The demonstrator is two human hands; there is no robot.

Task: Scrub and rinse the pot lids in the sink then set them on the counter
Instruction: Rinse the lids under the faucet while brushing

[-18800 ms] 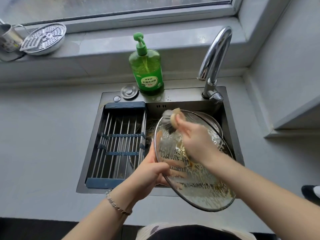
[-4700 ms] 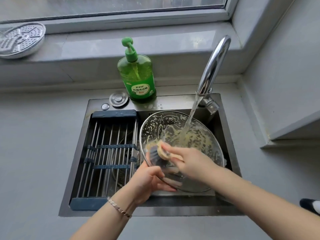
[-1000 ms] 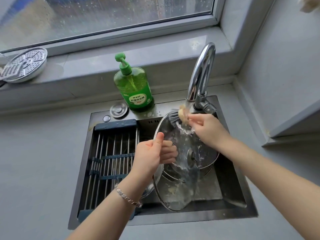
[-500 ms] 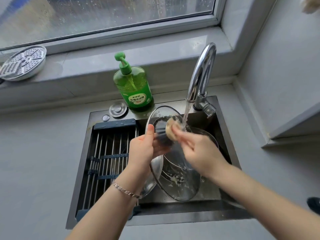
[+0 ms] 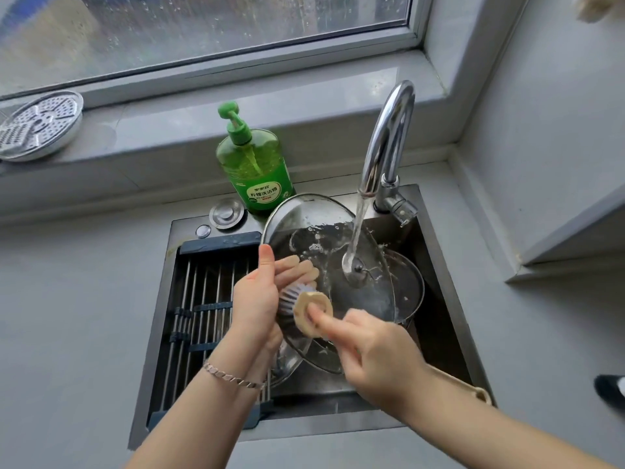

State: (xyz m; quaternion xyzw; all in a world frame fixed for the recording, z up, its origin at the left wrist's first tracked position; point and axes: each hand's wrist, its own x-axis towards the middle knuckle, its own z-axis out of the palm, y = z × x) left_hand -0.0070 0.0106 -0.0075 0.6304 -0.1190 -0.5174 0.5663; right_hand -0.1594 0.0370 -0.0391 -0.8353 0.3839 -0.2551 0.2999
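A glass pot lid (image 5: 314, 214) with a metal rim stands tilted in the steel sink (image 5: 449, 319), under running water from the faucet (image 5: 389, 137). My left hand (image 5: 260, 299) holds the lid at its left edge, thumb up on the rim. My right hand (image 5: 372, 353) grips a round scrub brush (image 5: 306, 308) with a pale wooden head and presses its bristles against the lid's lower left. A second lid (image 5: 409, 286) lies behind it in the basin, and another lid's edge (image 5: 287, 363) shows below my left hand.
A roll-up drying rack (image 5: 199, 299) covers the sink's left half. A green soap bottle (image 5: 253, 167) stands behind the sink. A metal steamer plate (image 5: 37, 125) rests on the windowsill. Grey counter (image 5: 74, 299) lies on both sides.
The lid has tipped back and its top edge now reaches the soap bottle. My right hand has brought the brush down to the lid's lower left. The water now strikes the lid near its centre.
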